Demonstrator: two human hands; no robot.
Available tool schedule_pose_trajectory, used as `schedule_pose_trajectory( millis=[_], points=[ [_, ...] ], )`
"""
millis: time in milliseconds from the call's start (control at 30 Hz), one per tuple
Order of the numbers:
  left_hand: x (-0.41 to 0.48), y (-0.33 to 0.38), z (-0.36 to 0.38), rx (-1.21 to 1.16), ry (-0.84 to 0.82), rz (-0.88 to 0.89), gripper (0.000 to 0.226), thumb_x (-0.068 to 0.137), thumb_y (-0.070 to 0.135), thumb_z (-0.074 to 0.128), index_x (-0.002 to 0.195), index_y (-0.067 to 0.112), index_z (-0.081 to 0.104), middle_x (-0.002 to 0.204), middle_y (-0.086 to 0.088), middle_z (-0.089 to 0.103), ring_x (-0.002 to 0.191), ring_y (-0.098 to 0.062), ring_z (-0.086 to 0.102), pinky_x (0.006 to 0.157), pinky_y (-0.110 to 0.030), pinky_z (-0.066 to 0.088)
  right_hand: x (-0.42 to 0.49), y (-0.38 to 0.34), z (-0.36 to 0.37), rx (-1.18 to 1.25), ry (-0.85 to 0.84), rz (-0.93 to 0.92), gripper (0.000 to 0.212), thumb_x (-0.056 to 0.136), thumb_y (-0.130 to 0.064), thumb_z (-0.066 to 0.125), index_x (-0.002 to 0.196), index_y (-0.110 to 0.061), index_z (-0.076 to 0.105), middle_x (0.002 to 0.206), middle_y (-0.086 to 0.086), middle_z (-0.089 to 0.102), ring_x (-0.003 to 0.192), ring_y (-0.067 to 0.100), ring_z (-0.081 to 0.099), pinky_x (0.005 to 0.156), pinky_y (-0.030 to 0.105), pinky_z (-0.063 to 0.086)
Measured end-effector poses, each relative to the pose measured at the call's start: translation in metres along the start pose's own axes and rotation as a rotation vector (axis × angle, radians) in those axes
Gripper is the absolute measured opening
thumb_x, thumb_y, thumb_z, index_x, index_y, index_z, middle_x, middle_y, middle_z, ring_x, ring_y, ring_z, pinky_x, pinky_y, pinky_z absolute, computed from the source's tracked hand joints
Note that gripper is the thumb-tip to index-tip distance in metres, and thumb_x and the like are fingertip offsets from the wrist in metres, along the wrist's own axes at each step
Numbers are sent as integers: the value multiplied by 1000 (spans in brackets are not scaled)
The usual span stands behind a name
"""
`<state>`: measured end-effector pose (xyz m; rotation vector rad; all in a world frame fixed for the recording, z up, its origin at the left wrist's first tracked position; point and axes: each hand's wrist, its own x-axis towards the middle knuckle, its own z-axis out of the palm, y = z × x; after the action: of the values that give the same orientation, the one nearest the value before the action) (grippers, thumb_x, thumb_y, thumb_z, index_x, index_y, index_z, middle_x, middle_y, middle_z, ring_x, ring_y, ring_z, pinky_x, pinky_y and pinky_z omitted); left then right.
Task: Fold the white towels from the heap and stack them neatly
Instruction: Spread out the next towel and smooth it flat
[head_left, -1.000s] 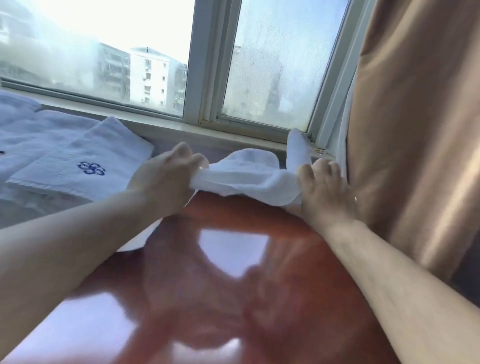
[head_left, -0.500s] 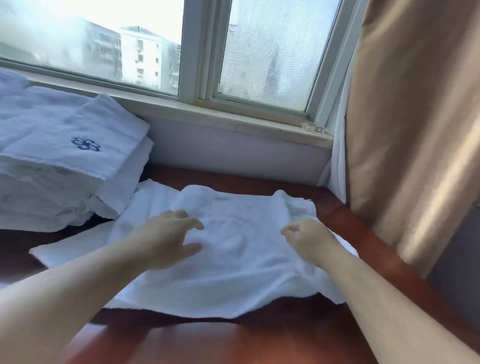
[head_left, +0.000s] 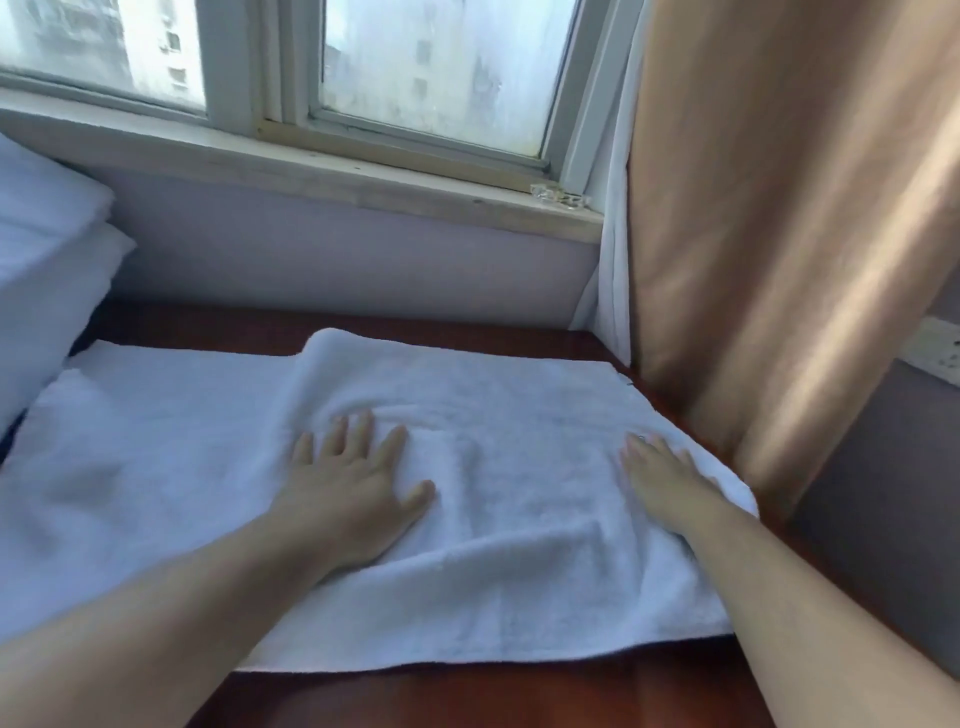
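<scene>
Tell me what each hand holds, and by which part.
Nothing is held. The left hand presses flat on the middle of the white towel; the right hand lies flat near its right edge.

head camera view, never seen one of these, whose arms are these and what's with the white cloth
No machine here: a person wears a camera on the head, looking forward and down, so the bare arms are their own. The left hand and right hand lie flat, fingers straight, pressing a white towel spread on a reddish-brown table. Its right part seems folded over. Nothing is gripped. A towel pile sits at the left edge. Behind stand a window and a tan curtain.
</scene>
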<state>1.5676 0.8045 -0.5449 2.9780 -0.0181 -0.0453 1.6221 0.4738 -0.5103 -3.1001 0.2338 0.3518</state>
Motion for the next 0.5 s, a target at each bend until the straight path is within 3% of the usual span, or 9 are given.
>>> schedule_pose_trajectory(
  millis=[67, 167, 267, 333, 400, 500],
  points=[
    [5, 22, 4, -28, 2, -45, 82, 90, 73, 16, 158, 31, 1, 167, -6, -11, 153, -26, -12, 121, -52, -4, 1, 8, -5, 34, 12, 137, 52, 106, -39, 15, 158, -31, 17, 167, -7, 7, 152, 32, 6, 117, 58, 17],
    [11, 45, -1, -5, -10, -35, 71, 95, 64, 20, 156, 30, 13, 165, -11, 6, 151, -31, 7, 116, -53, 13, -3, -18, -19, -16, 121, 200, 46, 100, -30, 33, 144, -22, 42, 154, 7, 35, 142, 39, 26, 113, 51, 28],
    [23, 28, -26, -89, 53, 108, 41, 102, 44, 29, 138, 34, 46, 146, -4, 44, 131, -28, 37, 104, -45, 36, -11, -73, -26, 105, 254, 12, 41, 96, -20, 39, 135, -17, 50, 146, 8, 43, 134, 35, 37, 107, 44, 33],
    [26, -3, -42, -230, 106, 138, 34, 103, 32, 38, 133, 36, 54, 143, 3, 49, 133, -23, 39, 107, -40, 36, -22, -118, -22, 220, 291, -152, 42, 99, -25, 39, 139, -17, 50, 148, 9, 43, 134, 33, 38, 110, 42, 34],
    [19, -37, -48, -193, 213, 92, 33, 101, 27, 43, 128, 38, 57, 140, 6, 52, 132, -19, 39, 105, -38, 36, -35, -162, -11, 270, 299, -302, 45, 101, -36, 38, 140, -17, 50, 146, 9, 45, 133, 32, 39, 111, 42, 34],
    [-2, -91, -45, -108, 252, -88, 36, 98, 39, 44, 132, 38, 53, 143, 4, 49, 133, -21, 37, 105, -40, 33, -56, -222, 8, 220, 249, -432, 56, 100, -50, 33, 146, -19, 44, 153, 9, 38, 141, 34, 29, 116, 48, 25]
  ],
)
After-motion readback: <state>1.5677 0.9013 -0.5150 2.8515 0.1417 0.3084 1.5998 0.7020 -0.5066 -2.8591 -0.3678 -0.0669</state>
